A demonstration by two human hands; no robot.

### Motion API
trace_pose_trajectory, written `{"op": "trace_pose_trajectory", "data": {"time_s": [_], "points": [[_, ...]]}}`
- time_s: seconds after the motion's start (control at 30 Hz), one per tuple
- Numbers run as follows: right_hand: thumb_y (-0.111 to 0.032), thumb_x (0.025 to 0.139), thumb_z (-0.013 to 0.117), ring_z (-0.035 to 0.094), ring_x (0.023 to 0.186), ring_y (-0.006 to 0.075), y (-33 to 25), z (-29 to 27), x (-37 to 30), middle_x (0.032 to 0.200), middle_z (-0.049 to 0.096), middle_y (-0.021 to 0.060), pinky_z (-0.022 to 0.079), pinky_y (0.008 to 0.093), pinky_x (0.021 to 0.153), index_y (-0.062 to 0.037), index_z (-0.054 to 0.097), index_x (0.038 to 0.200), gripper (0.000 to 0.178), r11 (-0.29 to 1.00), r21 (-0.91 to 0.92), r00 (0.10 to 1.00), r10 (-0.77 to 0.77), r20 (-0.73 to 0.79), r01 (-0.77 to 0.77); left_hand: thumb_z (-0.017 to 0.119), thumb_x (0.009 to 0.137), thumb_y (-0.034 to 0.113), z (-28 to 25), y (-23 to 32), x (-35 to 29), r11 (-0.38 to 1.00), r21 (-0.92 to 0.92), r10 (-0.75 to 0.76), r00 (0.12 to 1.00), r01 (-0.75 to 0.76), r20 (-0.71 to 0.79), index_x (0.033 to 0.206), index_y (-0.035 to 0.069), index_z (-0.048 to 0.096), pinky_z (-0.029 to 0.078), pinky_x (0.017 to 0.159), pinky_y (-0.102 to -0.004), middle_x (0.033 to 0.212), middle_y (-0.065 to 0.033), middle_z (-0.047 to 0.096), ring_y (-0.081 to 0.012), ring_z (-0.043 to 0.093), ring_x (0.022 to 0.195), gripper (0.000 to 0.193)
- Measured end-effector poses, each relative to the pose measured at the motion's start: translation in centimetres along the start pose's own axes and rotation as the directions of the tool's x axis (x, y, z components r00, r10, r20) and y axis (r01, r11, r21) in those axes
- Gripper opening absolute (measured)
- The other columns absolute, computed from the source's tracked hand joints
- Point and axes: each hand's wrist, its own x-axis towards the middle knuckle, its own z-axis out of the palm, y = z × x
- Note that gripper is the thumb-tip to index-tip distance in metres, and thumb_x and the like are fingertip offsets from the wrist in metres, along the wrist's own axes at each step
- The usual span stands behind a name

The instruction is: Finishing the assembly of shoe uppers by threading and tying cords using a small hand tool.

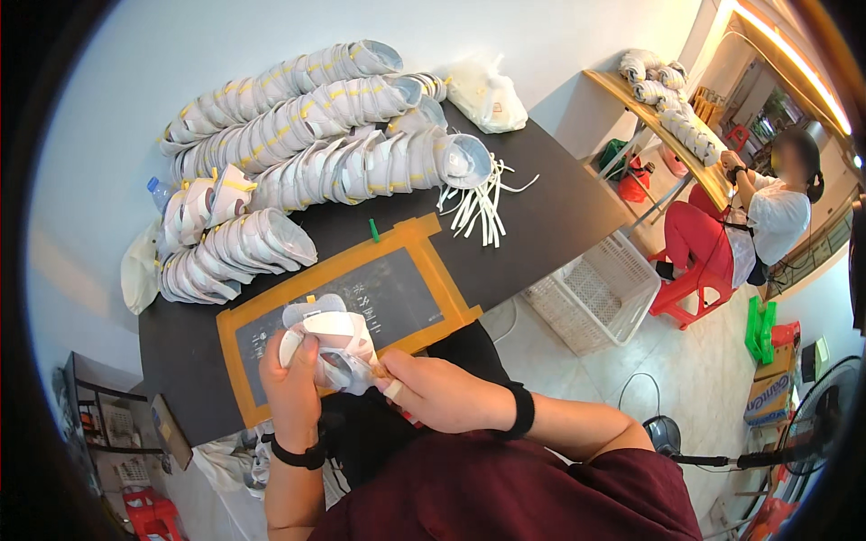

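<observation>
A white and grey shoe upper (336,335) with a small yellow tab is held in front of my body, over the near edge of the dark table. My left hand (293,374) grips its left side, with the thumb pressed on top. At its right end, my right hand (437,388) is closed in a pinch; a short cream strip (391,388) shows by the fingers. Part of the upper is hidden by my hands. Beyond it, a black sheet (361,302) with white writing is bordered by yellow tape (456,279).
Nested rows of similar shoe uppers (352,171) fill the table's far left. Loose white strips (483,203), a green pen-like object (373,230) and a white plastic bag (487,95) lie nearby. Right of the table stand a white crate (595,293) and a seated person (776,207).
</observation>
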Motion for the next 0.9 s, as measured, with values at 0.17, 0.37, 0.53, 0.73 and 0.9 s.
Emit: {"op": "trace_pose_trajectory", "data": {"time_s": [0.17, 0.37, 0.53, 0.73, 0.9], "points": [[-0.027, 0.101, 0.044, 0.059, 0.078, 0.0439, 0.8, -0.8, -4.0, 0.082, 0.059, 0.0219, 0.048, 0.0469, 0.070, -0.0026, 0.045, 0.104, 0.024, 0.991, -0.013, 0.991, -0.129, 0.044, 0.130, 0.058, 0.095, 0.021, -5.2, 0.2, 3.7, 0.986, 0.020, 0.166, 0.939, -0.168, -0.301, 0.115, -0.001, 0.057, 0.048, 0.086, -0.0339, 0.110, -0.0098, 0.059, -0.0172, 0.057, 0.100, 0.030], [-0.010, 0.090, 0.053, 0.061, 0.078, 0.0257, 3.8, -8.2, -6.0, 0.080, 0.055, 0.0123, 0.049, 0.0359, 0.069, -0.0053, 0.050, 0.098, 0.010, 0.989, -0.143, 0.928, -0.082, -0.365, 0.031, 0.061, 0.095, 0.019, -10.3, 4.8, 3.1, 0.962, -0.188, 0.127, 0.936, -0.196, -0.329, 0.130, -0.003, 0.047, 0.050, 0.094, -0.0389, 0.124, -0.0149, 0.057, -0.0244, 0.059, 0.110, 0.043], [-0.011, 0.082, 0.058, 0.061, 0.081, 0.0268, 6.9, -18.3, -0.6, 0.087, 0.058, 0.0123, 0.048, 0.0358, 0.071, -0.0028, 0.058, 0.086, 0.009, 0.934, -0.292, 0.752, -0.040, -0.658, -0.206, 0.056, 0.095, 0.010, -6.3, 0.5, 5.0, 0.937, -0.329, -0.135, 0.990, 0.119, -0.027, 0.125, 0.001, 0.053, 0.048, 0.095, -0.0354, 0.119, -0.0105, 0.060, -0.0214, 0.060, 0.108, 0.031], [-0.022, 0.083, 0.061, 0.063, 0.094, 0.0316, 12.0, -24.2, 4.7, 0.104, 0.061, 0.0149, 0.050, 0.0412, 0.082, -0.0079, 0.066, 0.096, 0.020, 0.689, -0.468, 0.655, 0.013, -0.755, -0.553, 0.056, 0.094, 0.009, -5.5, -4.9, 7.7, 0.897, -0.326, -0.278, 0.954, 0.300, 0.113, 0.129, 0.003, 0.049, 0.048, 0.093, -0.0358, 0.120, -0.0091, 0.059, -0.0210, 0.058, 0.109, 0.036], [-0.021, 0.086, 0.058, 0.062, 0.102, 0.0332, 15.1, -24.7, 6.7, 0.115, 0.059, 0.0152, 0.050, 0.0417, 0.088, -0.0086, 0.066, 0.100, 0.020, 0.571, -0.486, 0.642, 0.095, -0.761, -0.662, 0.055, 0.095, 0.013, -5.1, -4.1, 6.4, 0.932, -0.191, -0.303, 0.952, 0.307, 0.050, 0.139, 0.006, 0.038, 0.047, 0.096, -0.0357, 0.129, -0.0108, 0.052, -0.0208, 0.056, 0.115, 0.047]]}}
